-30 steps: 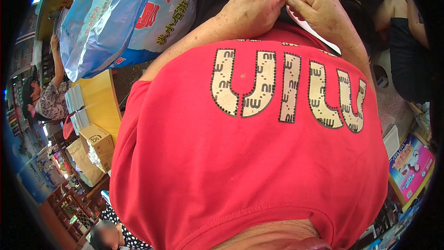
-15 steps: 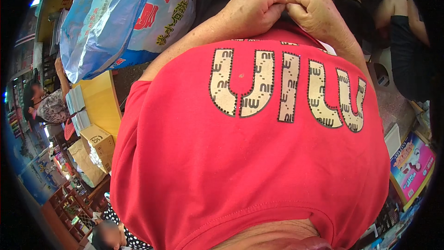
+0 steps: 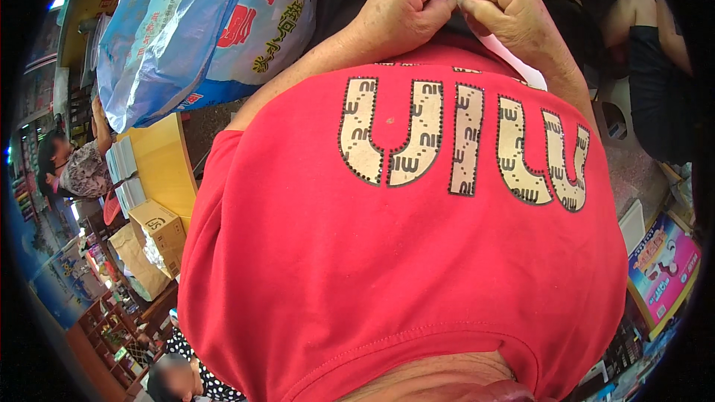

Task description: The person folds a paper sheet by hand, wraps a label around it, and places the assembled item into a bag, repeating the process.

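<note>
Close together at the top of the view, my left hand [image 3: 419, 11] and my right hand [image 3: 514, 18] meet fingertip to fingertip. Both are closed in a pinch. Whatever sits between the fingertips is too small or too hidden to name. A white sheet [image 3: 514, 61], perhaps paper, passes behind my right hand; its pointed corner rises above the knuckles and its lower end reaches my forearm. I cannot tell whether my right fingers grip it. My red shirt [image 3: 357, 268] with pale letter patches fills the middle below the hands.
A large blue and white plastic bag [image 3: 201, 37] bulges beside my left forearm. Further left are a yellow table [image 3: 160, 160], a cardboard box [image 3: 158, 227] and two people. Another person's bare knee [image 3: 629, 15] shows at upper right, above a colourful carton [image 3: 663, 268].
My right hand has tilted and its lower fingers have loosened a little. The white sheet has shifted slightly and more of it shows below that hand. Fingertips stay together.
</note>
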`<action>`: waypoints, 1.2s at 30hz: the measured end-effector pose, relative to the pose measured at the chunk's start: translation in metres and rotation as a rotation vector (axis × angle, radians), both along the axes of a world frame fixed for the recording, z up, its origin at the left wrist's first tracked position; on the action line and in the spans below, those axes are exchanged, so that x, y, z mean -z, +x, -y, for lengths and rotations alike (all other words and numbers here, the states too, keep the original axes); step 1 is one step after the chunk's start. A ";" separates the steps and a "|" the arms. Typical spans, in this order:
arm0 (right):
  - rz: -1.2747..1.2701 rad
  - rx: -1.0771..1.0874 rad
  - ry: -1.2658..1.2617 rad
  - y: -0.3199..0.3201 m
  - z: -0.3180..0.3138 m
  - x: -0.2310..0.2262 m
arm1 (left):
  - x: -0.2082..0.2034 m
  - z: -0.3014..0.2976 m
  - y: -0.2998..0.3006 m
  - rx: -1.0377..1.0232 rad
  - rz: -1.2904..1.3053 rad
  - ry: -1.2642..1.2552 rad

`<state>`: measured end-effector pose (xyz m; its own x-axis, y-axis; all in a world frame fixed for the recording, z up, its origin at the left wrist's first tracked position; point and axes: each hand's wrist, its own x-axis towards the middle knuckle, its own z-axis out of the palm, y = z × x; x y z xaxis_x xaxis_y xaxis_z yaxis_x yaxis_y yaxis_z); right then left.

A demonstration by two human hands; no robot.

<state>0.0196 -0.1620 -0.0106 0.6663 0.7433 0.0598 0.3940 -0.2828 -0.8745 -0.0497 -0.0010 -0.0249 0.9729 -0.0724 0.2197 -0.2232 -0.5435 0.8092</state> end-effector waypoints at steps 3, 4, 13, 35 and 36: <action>0.150 -0.033 -0.090 -0.001 0.000 -0.007 | 0.000 0.000 0.000 0.022 0.180 0.178; 0.149 -0.032 -0.090 -0.001 0.000 -0.007 | -0.001 0.000 0.000 0.037 0.282 0.275; 0.246 0.042 -0.061 -0.005 -0.002 0.001 | 0.000 0.002 0.003 0.062 0.356 0.315; 0.563 0.091 -0.021 -0.003 -0.003 -0.003 | -0.008 0.004 0.001 -0.011 0.309 0.359; 0.565 0.092 -0.019 -0.003 -0.003 -0.004 | -0.010 0.005 0.000 -0.029 0.205 0.265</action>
<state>0.0171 -0.1593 -0.0070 0.5967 0.6881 0.4128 0.7720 -0.3519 -0.5294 -0.0501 -0.0059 -0.0146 0.9129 -0.1260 0.3881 -0.3480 -0.7372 0.5791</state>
